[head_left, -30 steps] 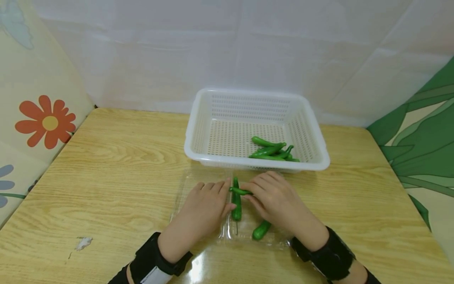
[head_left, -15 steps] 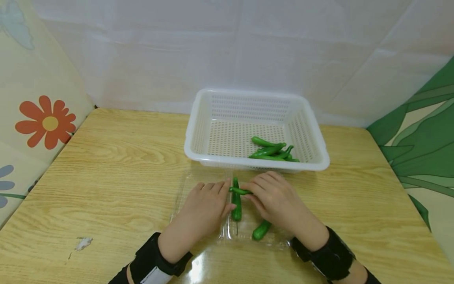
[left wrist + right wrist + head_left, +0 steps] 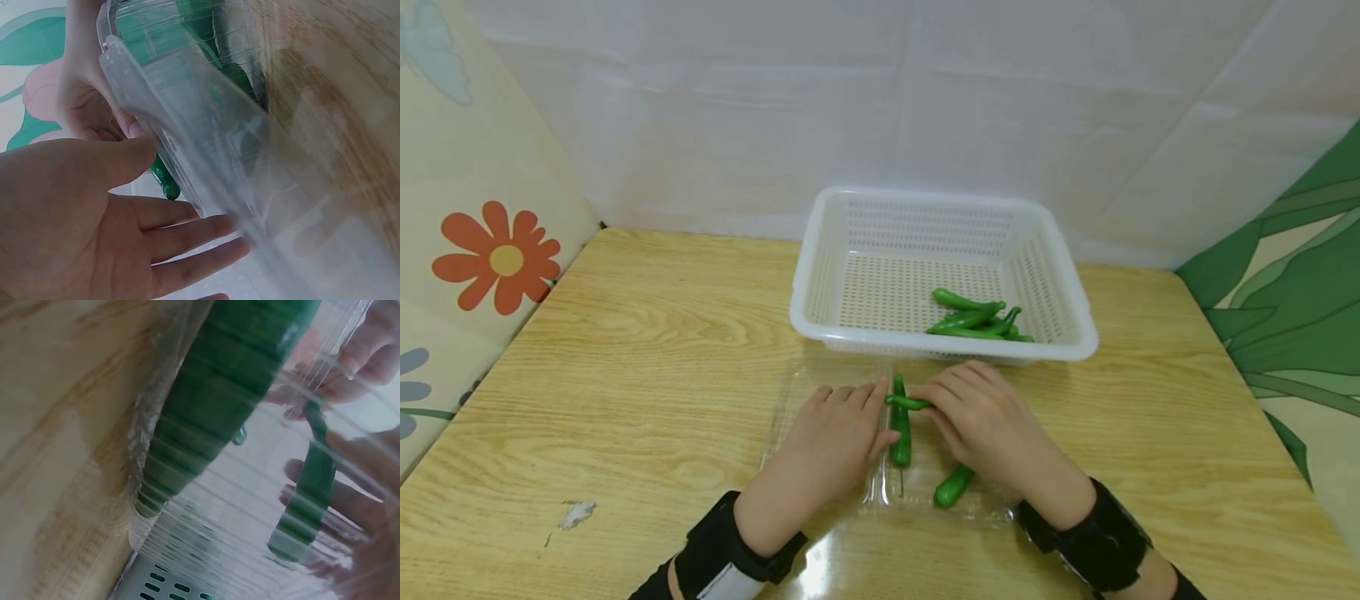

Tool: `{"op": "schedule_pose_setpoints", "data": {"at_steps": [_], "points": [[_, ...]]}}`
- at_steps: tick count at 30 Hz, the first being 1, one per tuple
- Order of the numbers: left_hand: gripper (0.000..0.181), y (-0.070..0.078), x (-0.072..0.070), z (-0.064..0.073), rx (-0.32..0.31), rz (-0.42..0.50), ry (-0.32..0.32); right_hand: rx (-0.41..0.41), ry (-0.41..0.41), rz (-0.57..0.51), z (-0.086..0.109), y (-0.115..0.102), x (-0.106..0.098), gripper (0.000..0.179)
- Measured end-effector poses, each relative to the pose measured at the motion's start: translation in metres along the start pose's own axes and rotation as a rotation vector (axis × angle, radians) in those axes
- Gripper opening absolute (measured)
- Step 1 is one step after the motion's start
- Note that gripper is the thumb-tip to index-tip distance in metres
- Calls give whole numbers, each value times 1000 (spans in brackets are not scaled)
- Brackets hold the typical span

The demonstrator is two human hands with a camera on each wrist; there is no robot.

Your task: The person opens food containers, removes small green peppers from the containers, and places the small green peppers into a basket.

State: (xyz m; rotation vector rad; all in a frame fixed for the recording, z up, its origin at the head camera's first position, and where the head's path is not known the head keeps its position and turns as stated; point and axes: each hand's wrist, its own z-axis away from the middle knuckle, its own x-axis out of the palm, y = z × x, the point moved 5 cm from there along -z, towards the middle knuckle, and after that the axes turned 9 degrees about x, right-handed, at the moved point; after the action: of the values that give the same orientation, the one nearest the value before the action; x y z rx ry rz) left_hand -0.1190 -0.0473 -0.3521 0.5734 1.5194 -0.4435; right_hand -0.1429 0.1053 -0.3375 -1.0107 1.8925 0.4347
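Note:
My right hand (image 3: 988, 417) pinches a green pepper (image 3: 906, 403) between thumb and fingers; its stem end points left. That pepper (image 3: 306, 494) shows through clear plastic in the right wrist view. Below it a second green pepper (image 3: 900, 446) lies lengthwise in a clear plastic clamshell box (image 3: 880, 492), near the hinge. A third pepper (image 3: 953, 487) lies partly hidden beneath my right hand. My left hand (image 3: 831, 437) is over the left half of the open box. In the left wrist view, its thumb and fairly straight fingertips are right at the clear plastic edge (image 3: 219, 194).
Behind the box stands a white perforated basket (image 3: 940, 342) with several green peppers (image 3: 973, 317) heaped at its front right. A wooden table (image 3: 662, 350) carries everything, with a white sheet (image 3: 737, 125) behind it and printed panels at both sides.

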Motion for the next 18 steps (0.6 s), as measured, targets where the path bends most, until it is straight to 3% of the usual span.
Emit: {"op": "schedule_pose_setpoints", "data": {"at_steps": [18], "points": [[63,5,5,-1,-10,-18,-2,6,8,-7,0,-2,2,26]]}}
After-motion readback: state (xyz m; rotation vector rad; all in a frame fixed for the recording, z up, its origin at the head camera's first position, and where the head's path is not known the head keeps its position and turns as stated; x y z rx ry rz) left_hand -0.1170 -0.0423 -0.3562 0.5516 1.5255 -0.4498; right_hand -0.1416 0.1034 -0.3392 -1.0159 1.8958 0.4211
